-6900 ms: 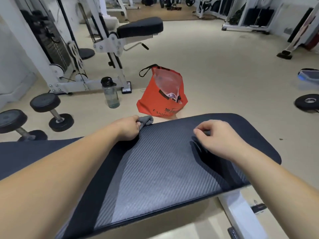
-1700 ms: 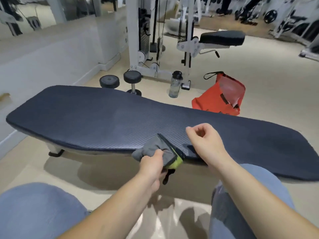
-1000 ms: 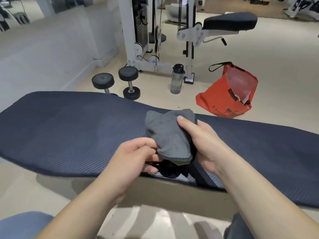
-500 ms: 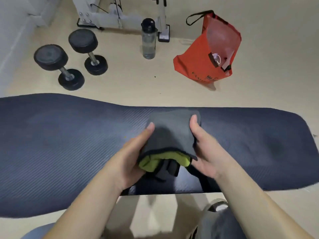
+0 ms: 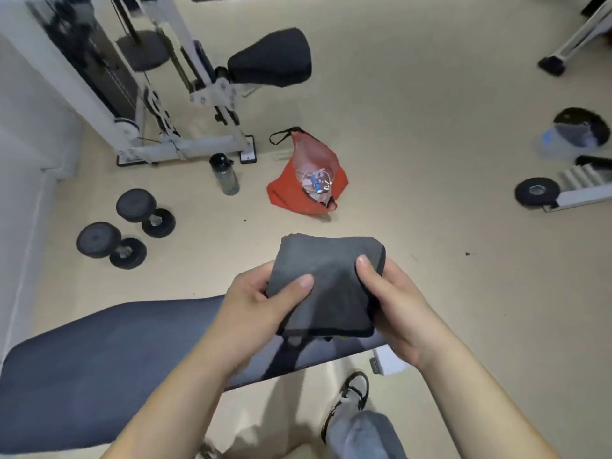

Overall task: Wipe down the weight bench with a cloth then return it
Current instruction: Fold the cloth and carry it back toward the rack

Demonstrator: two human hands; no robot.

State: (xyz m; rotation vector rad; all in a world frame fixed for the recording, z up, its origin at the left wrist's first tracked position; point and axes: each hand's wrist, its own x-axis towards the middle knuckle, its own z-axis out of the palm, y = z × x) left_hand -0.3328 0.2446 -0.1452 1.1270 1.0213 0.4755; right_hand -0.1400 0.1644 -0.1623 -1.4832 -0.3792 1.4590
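Both hands closed on the cloth [image 5: 326,286], now lifted clear of the bench pad [image 5: 109,359] and held folded over the floor past the pad's end. Left hand [image 5: 261,309] pinching the cloth's left edge, thumb on top, fingers curled under. Right hand [image 5: 394,309] clamped on the right edge, thumb on top. Grey face up; sliver of yellow-green lining just visible at the near hem, a dark strap dangling under it.

Change versus half a second back: cloth then pressed flat on the pad between both palms, yellow-green fold plainly exposed; now closed up into a tidy square and off the surface. Earlier still, left hand alone dragging it along the pad edge. View also shifted toward the pad's right end; shoe [image 5: 351,399] and trouser leg now in frame.

Read: wiping likely finished, fold done, return step next. Probable destination the open red bag [image 5: 308,180] on the floor ahead, well apart from the hands, though not confirmed by anything here. Beyond it: water bottle [image 5: 225,173], two dumbbells [image 5: 126,226] to the left, cable machine [image 5: 159,94] behind.
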